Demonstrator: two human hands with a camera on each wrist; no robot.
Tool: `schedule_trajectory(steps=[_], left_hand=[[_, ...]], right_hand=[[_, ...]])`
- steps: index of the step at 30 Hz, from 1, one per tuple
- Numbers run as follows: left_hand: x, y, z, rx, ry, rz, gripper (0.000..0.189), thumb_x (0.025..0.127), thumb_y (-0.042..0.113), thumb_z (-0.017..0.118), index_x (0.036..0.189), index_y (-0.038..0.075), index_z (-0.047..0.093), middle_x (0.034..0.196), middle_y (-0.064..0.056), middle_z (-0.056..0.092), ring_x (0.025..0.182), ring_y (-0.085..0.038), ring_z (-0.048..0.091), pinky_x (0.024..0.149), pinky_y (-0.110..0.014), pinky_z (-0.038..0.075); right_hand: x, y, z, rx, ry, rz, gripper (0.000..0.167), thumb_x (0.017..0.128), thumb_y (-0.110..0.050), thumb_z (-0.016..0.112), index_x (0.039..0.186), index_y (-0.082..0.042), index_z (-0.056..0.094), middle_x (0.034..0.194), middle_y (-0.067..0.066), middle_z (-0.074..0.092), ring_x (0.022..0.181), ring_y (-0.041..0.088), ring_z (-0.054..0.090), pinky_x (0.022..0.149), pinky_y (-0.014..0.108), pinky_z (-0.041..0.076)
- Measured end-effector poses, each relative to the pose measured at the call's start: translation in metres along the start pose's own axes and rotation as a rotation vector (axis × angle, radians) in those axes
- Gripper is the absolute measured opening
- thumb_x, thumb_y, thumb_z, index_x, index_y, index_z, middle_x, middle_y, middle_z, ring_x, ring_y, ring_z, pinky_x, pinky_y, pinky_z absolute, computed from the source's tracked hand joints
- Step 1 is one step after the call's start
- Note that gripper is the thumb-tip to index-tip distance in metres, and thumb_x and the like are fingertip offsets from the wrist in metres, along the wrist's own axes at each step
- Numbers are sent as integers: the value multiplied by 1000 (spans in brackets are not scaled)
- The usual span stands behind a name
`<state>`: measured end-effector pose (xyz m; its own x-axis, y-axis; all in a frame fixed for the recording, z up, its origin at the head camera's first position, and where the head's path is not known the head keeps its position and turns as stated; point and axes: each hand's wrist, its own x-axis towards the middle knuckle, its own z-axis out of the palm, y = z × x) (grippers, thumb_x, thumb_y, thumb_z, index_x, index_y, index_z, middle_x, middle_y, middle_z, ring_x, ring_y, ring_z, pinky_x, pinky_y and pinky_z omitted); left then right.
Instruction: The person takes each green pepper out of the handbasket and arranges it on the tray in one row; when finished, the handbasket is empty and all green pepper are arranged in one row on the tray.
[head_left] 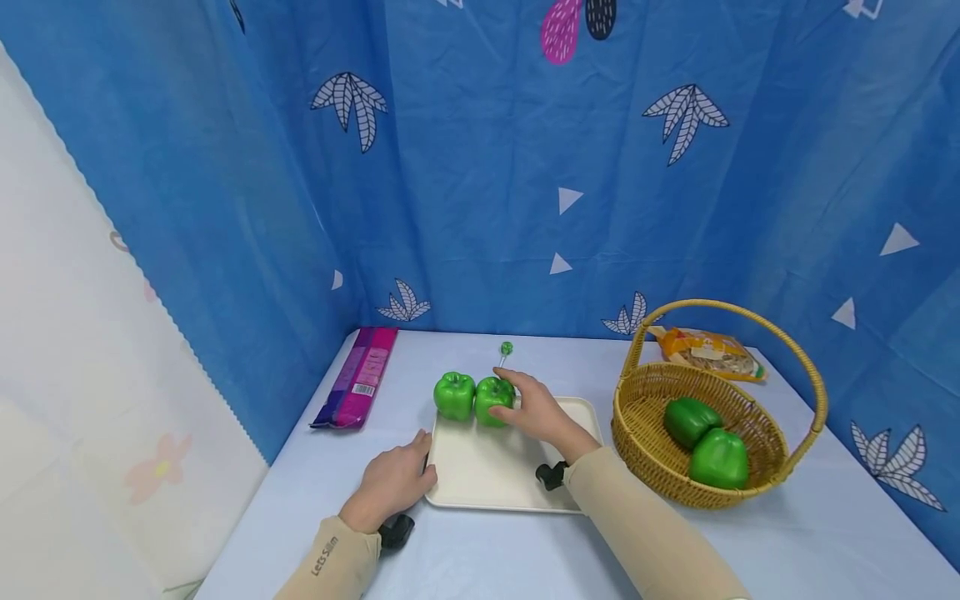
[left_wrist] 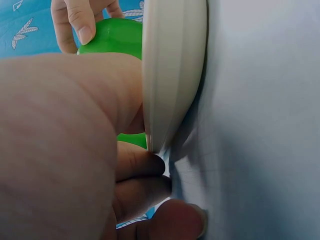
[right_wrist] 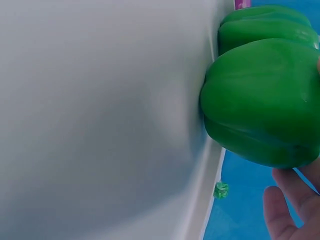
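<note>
A cream rectangular tray point(head_left: 487, 475) lies on the table. My left hand point(head_left: 393, 479) grips its left edge; in the left wrist view the thumb is over the rim point(left_wrist: 175, 60) and the other fingers are beside it. At the tray's far left, two green bell peppers stand side by side. The left bell pepper point(head_left: 453, 396) is untouched. My right hand point(head_left: 538, 408) holds the right bell pepper point(right_wrist: 260, 100), thumb on the near side and fingers behind. Just beyond the tray's far edge is a green-wrapped lollipop point(head_left: 507, 348).
A wicker basket point(head_left: 637, 433) with a tall handle stands right of the tray, holding two green bell peppers point(head_left: 718, 458). Behind it lies an orange bag point(head_left: 708, 352). A pink and purple packet point(head_left: 360, 379) lies at the left. Blue curtains point(head_left: 480, 208) enclose the table.
</note>
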<state>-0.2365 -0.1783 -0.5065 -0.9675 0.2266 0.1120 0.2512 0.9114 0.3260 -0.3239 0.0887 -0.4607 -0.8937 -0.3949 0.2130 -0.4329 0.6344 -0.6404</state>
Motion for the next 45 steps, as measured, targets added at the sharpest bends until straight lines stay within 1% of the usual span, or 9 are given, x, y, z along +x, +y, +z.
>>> schedule_trajectory(steps=[6,10,15,21,26,33,38,42,45], left_hand=[[-1,3,0,1,-5,8,60,92,25,61,145,-2,55,149,-22,56,110,-41,71,81,-50,58],[-2,5,1,-4,-9,0,61,92,26,60,146,-2,55,149,-21,55,111,-41,70,81,-51,58],[-3,5,2,-10,-4,-6,61,93,26,59,147,-2,54,149,-21,55,113,-42,69,82,-52,58],[-3,2,0,9,1,-5,60,94,27,59,146,-2,55,149,-21,56,111,-42,70,81,-51,58],[-3,0,-1,22,-7,-7,60,93,27,61,146,-2,55,149,-21,56,111,-42,70,80,-52,58],[-2,-1,-1,22,-8,-19,61,93,27,61,145,-3,55,149,-22,56,113,-41,70,83,-52,58],[-1,2,0,14,-12,-6,61,93,27,61,146,-3,55,149,-22,56,114,-41,69,84,-52,58],[-2,1,-1,16,-11,-18,61,93,27,60,146,-3,54,150,-22,55,114,-41,69,85,-52,58],[-3,1,-2,14,-17,-18,61,94,27,61,146,-4,54,150,-22,55,114,-41,69,86,-52,58]], right_hand=[[-6,-3,-8,6,-8,14,77,91,-35,79,158,-19,44,160,8,45,149,36,39,118,58,35],[-16,-3,-25,-4,-6,-10,80,91,-39,78,159,-20,41,162,9,43,150,37,38,118,59,34],[-35,0,-75,-60,61,-67,64,96,-34,73,152,-13,51,154,13,52,142,38,48,113,61,41],[-59,18,-147,-107,129,47,48,101,-40,64,140,-12,63,137,14,65,125,36,61,99,60,52],[-79,55,-182,-163,195,132,47,105,-38,58,140,-7,61,136,20,63,122,42,60,96,61,53],[-98,103,-185,-285,263,270,43,105,-31,56,136,-2,63,132,25,65,116,48,61,94,67,47],[-105,123,-178,-342,184,406,44,103,-29,57,132,2,65,128,28,66,105,45,65,83,62,50],[-104,123,-175,-306,119,445,44,100,-26,58,133,2,64,127,27,66,89,31,66,72,46,54],[-105,121,-174,-317,84,461,45,97,-24,61,133,3,64,127,27,66,86,30,64,73,46,54]])
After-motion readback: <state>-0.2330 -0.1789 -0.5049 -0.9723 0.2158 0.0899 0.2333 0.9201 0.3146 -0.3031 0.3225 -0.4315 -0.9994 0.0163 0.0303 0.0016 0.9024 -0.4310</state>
